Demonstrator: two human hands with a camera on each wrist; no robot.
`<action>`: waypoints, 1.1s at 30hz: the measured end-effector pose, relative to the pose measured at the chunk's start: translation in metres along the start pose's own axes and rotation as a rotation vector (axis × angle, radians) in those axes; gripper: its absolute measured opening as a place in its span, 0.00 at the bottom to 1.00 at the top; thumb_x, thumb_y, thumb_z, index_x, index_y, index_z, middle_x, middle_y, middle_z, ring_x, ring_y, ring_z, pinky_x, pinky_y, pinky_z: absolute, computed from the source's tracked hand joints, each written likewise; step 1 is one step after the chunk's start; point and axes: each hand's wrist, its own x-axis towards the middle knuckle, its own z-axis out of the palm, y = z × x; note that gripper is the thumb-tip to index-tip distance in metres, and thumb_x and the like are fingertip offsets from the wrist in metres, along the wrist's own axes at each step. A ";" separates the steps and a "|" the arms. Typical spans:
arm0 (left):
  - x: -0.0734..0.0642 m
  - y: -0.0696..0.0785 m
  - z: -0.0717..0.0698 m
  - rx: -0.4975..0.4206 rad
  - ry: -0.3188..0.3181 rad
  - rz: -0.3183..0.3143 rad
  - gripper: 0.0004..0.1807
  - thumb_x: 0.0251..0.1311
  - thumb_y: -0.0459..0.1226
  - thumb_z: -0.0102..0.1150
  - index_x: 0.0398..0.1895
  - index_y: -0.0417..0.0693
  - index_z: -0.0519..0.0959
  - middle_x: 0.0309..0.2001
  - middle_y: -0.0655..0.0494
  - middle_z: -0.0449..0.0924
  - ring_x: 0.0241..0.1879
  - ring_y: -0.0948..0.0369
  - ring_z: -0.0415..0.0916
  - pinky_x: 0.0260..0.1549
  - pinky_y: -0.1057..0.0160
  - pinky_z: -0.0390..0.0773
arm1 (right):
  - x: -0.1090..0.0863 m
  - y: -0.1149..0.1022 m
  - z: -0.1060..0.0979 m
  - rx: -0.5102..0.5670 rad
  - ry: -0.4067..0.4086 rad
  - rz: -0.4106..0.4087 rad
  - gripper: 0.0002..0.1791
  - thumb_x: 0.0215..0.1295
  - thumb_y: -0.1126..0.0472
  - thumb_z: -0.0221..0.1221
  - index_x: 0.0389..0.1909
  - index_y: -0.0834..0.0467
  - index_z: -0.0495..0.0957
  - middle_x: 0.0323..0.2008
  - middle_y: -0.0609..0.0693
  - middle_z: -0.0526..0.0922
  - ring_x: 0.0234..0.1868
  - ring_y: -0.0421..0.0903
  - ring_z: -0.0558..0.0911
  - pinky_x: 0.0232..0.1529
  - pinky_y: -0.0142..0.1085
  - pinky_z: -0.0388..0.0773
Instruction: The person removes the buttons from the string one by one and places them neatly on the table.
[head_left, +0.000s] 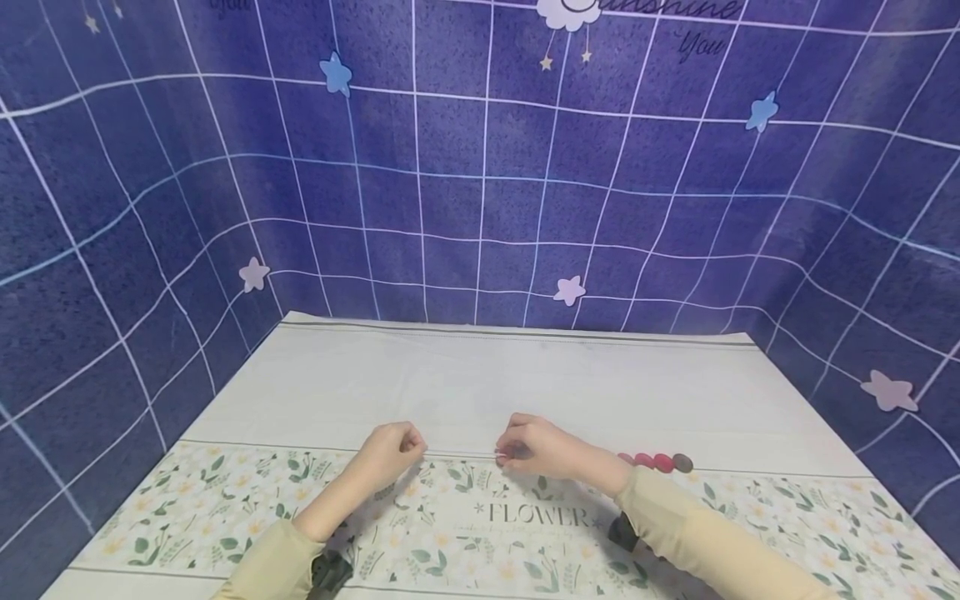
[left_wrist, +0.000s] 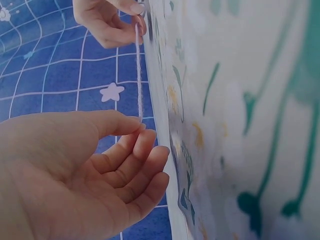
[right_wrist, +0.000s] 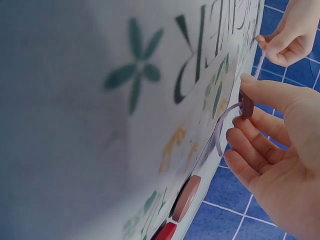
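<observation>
In the head view, my left hand (head_left: 390, 454) and my right hand (head_left: 538, 448) are both over the near half of the table, a short gap apart. A thin pale lilac cord (left_wrist: 139, 75) is stretched between them. Thumb and fingertip of the left hand (left_wrist: 115, 165) pinch one stretch of it. My right hand (right_wrist: 280, 135) pinches a flat round brown bead (right_wrist: 246, 103) by its edge between thumb and fingers. From the bead's face a loose tail of the cord curves down toward the cloth.
Beside the right forearm several flat round red beads (head_left: 663, 462) and one dark brown bead (head_left: 682, 462) lie in a row. A floral and white cloth (head_left: 420, 558) covers the table. Behind and at both sides hangs a blue checked curtain (head_left: 450, 208).
</observation>
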 end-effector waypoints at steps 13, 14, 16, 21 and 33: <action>0.001 -0.001 0.000 0.006 0.004 -0.008 0.04 0.58 0.35 0.57 0.27 0.46 0.77 0.21 0.61 0.71 0.22 0.65 0.67 0.24 0.70 0.70 | -0.004 0.002 -0.003 0.004 -0.009 0.038 0.14 0.57 0.56 0.63 0.44 0.56 0.81 0.36 0.42 0.76 0.38 0.34 0.77 0.48 0.29 0.76; 0.001 -0.001 0.001 0.007 0.004 -0.009 0.04 0.58 0.35 0.58 0.27 0.46 0.77 0.21 0.61 0.71 0.22 0.65 0.67 0.24 0.70 0.70 | -0.005 0.002 -0.004 0.002 -0.009 0.041 0.14 0.57 0.56 0.63 0.44 0.56 0.81 0.36 0.42 0.76 0.38 0.34 0.77 0.48 0.29 0.76; 0.001 -0.001 0.001 0.007 0.004 -0.011 0.04 0.58 0.35 0.58 0.27 0.46 0.77 0.21 0.61 0.71 0.23 0.65 0.67 0.25 0.70 0.70 | -0.006 0.002 -0.004 0.000 -0.005 0.035 0.14 0.57 0.57 0.64 0.44 0.57 0.81 0.36 0.43 0.77 0.38 0.35 0.78 0.48 0.29 0.77; 0.001 -0.001 0.001 0.012 0.002 -0.013 0.04 0.58 0.36 0.57 0.28 0.46 0.77 0.21 0.61 0.72 0.23 0.65 0.68 0.27 0.68 0.72 | -0.009 0.004 -0.006 0.006 -0.007 0.041 0.13 0.57 0.57 0.64 0.43 0.56 0.81 0.36 0.43 0.77 0.38 0.36 0.78 0.48 0.30 0.77; 0.000 -0.001 0.002 0.001 -0.002 -0.026 0.04 0.58 0.36 0.57 0.27 0.46 0.77 0.21 0.60 0.72 0.24 0.65 0.68 0.28 0.66 0.72 | -0.013 0.009 -0.007 -0.013 0.014 0.015 0.12 0.56 0.58 0.64 0.41 0.56 0.81 0.34 0.44 0.77 0.37 0.36 0.78 0.47 0.30 0.77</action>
